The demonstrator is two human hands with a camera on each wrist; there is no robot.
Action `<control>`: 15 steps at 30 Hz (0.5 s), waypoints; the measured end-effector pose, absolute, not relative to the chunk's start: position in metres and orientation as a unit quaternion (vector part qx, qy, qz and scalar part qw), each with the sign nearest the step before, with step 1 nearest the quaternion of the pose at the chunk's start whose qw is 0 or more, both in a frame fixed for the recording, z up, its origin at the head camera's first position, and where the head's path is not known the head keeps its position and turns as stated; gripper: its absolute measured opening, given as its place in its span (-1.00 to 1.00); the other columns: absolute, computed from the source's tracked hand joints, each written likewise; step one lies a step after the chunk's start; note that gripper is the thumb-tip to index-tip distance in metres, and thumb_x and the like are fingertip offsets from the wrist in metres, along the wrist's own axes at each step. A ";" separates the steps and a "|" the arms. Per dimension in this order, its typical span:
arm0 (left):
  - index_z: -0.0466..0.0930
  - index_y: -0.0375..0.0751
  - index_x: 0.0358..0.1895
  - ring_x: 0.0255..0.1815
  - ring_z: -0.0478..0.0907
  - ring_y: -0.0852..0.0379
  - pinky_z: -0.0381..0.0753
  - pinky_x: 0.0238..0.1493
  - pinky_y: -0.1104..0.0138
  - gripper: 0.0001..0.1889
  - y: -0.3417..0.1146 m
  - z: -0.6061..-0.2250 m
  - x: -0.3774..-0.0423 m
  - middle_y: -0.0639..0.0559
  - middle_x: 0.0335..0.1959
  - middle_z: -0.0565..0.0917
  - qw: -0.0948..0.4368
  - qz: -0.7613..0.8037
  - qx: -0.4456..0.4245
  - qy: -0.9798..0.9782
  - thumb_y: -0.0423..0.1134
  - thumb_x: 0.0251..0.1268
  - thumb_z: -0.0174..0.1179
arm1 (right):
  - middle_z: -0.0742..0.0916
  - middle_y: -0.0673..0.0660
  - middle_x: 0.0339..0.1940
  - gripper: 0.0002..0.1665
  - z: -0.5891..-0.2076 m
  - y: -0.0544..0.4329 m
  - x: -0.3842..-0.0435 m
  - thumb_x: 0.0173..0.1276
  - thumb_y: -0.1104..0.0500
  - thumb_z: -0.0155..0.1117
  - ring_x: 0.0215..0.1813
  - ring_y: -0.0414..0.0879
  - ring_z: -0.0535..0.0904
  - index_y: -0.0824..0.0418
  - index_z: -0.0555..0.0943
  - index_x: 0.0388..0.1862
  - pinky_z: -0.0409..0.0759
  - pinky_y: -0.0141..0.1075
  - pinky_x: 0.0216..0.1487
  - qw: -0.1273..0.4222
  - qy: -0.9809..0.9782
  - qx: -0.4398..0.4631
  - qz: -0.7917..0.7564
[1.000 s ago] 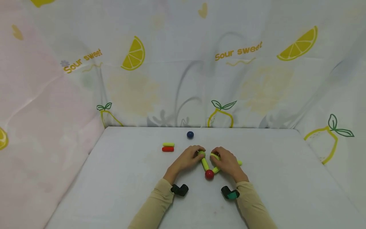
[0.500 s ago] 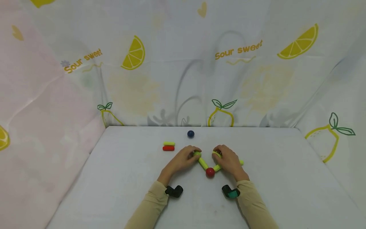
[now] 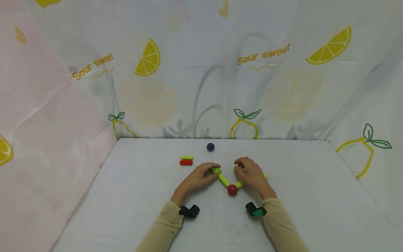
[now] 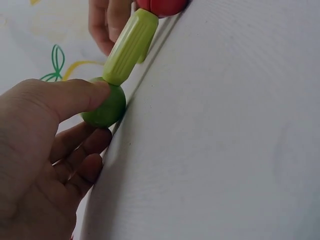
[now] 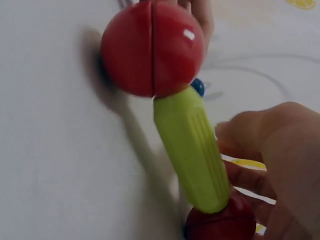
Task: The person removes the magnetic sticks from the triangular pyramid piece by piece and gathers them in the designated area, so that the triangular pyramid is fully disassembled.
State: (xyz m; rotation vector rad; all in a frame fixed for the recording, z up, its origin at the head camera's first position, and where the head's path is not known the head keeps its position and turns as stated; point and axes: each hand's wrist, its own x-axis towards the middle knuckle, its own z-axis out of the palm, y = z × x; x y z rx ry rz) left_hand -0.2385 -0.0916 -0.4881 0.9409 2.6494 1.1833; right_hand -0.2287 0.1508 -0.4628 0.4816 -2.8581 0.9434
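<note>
Green ball (image 3: pixel 216 171) noted near the middle of the table (image 3: pixel 126 210), at the left end of a V of balls and sticks; the left hand (image 3: pixel 199 176) pinches it between thumb and bent fingers. Right hand (image 3: pixel 251 174): thumb and fingers parted and loosely bent over the V's right arm; whether they touch it cannot be told. Left green stick (image 3: pixel 224 180) runs from the green ball to the front red ball (image 3: pixel 232 190), the V's near point. Right green stick (image 3: pixel 240 184) joins that ball to a rear red ball (image 5: pixel 222 222) beside the right fingers. A green tip (image 3: pixel 266 176) shows right of that hand. Farther left, a loose green stick (image 3: pixel 187 158) lies just beyond a red stick (image 3: pixel 186 162). Blue ball (image 3: pixel 210 147) sits near the far edge.
</note>
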 end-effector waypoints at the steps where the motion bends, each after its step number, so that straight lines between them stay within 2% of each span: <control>1: 0.46 -0.04 0.21 0.00 0.47 0.20 0.47 0.05 0.30 -0.61 -0.091 -0.489 -0.239 0.14 0.08 0.57 0.046 0.389 0.307 0.867 -0.23 0.32 0.17 | 0.62 0.07 -0.25 -0.78 -0.463 0.152 -0.228 0.32 0.18 0.21 -0.16 -0.06 0.52 0.19 0.58 -0.08 0.47 -0.14 -0.11 0.034 -0.937 0.157 0.310; 6: 0.47 -0.05 0.19 0.00 0.48 0.19 0.48 0.05 0.29 -0.62 -0.091 -0.489 -0.238 0.13 0.06 0.58 0.041 0.396 0.308 0.864 -0.24 0.31 0.17 | 0.62 0.06 -0.25 -0.77 -0.465 0.155 -0.228 0.31 0.15 0.24 -0.22 -0.10 0.49 0.16 0.57 -0.07 0.46 -0.22 -0.19 -0.004 -0.941 0.141 0.307; 15: 0.47 -0.06 0.16 -0.02 0.47 0.22 0.47 0.06 0.33 -0.63 -0.093 -0.491 -0.238 0.15 0.04 0.57 0.039 0.401 0.319 0.858 -0.21 0.29 0.20 | 0.64 0.07 -0.22 -0.76 -0.468 0.158 -0.230 0.33 0.12 0.22 -0.23 -0.09 0.49 0.14 0.57 -0.06 0.47 -0.20 -0.19 0.005 -0.946 0.108 0.306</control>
